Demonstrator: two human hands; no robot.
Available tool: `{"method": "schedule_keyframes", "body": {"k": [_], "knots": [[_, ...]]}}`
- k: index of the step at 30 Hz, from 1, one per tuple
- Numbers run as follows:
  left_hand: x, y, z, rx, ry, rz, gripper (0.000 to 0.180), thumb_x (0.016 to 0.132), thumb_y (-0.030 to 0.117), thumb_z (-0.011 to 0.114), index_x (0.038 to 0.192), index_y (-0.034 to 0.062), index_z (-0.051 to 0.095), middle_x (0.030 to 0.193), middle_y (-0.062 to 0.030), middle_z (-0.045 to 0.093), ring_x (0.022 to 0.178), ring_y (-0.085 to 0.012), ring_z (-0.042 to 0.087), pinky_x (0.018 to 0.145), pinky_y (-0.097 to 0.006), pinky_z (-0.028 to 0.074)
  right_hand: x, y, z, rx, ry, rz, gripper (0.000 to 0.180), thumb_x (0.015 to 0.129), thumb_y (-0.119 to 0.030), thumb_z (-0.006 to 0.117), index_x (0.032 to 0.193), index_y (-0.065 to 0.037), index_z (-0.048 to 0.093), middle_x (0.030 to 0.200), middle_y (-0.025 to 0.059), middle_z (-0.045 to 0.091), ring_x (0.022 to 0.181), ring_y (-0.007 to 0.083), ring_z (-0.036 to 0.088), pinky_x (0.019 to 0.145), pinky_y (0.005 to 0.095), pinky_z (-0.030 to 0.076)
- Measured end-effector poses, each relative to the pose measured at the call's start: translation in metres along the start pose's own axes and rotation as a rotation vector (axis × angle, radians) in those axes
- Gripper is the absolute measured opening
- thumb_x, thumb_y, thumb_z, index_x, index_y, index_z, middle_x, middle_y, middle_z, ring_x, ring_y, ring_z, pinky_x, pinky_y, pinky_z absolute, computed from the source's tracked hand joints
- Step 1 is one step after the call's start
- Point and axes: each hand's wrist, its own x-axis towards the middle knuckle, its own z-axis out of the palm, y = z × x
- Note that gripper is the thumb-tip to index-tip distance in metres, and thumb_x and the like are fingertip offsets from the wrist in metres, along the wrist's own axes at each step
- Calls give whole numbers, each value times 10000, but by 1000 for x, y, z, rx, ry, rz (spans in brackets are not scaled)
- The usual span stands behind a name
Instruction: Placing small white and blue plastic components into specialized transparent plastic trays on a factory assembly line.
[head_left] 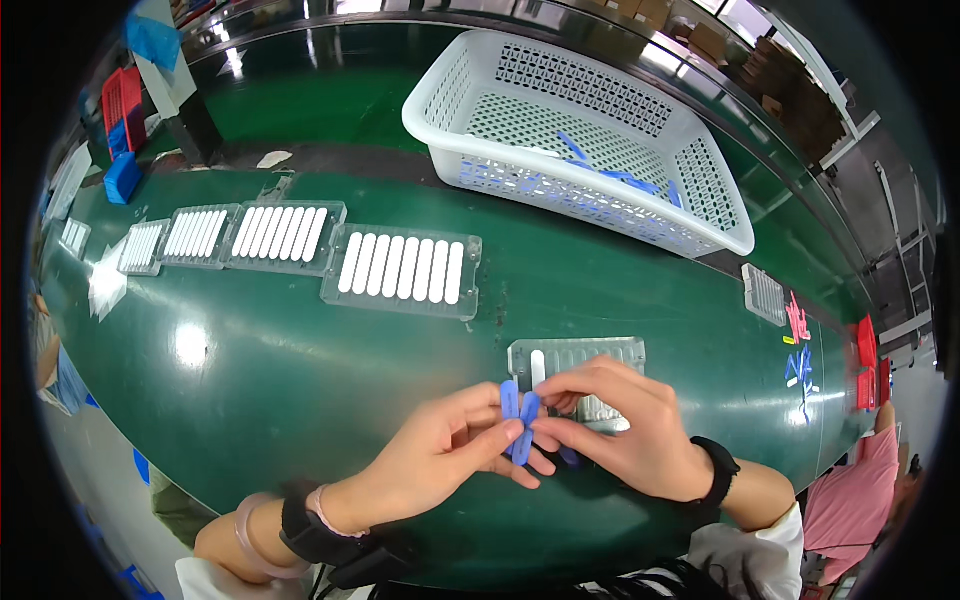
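My left hand point(455, 440) is closed on several small blue strips point(521, 448) with rounded ends, pinched between thumb and fingers and fanned out. From the right, my right hand point(625, 425) pinches at the edge of the same blue strips with thumb and forefinger. Just beyond and partly under the right hand lies a clear slotted tray point(590, 352). A white rounded strip point(538, 368) fills its leftmost slot; the hand hides much of the rest. Something small and dark blue point(569, 456) shows below the right hand, partly covered.
Clear trays point(402, 268) with white strips form a row at the left. A white perforated basket point(590, 190) with some blue strips stands at the back. Toward the right edge are another clear tray point(765, 293), pink pieces point(797, 318) and scattered blue pieces point(800, 366).
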Motion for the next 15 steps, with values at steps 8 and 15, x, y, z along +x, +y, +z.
{"method": "schedule_keyframes", "body": {"k": [8,15], "knots": [[1,1,0,31,-19,32,214,893,64,420,1068,-53,460,1000,-137,554,903,-209,582,778,-300,500,1,8,-2,401,-88,267,173,756,-5,615,926,15,593,829,75,561,750,133,572,658,245,494],[0,3,0,9,-58,-23,232,888,64,433,1076,-67,469,1020,-166,561,925,-224,582,809,-304,492,5,18,-6,697,-202,300,150,775,4,595,924,23,591,878,75,561,799,129,576,708,252,496]]}}
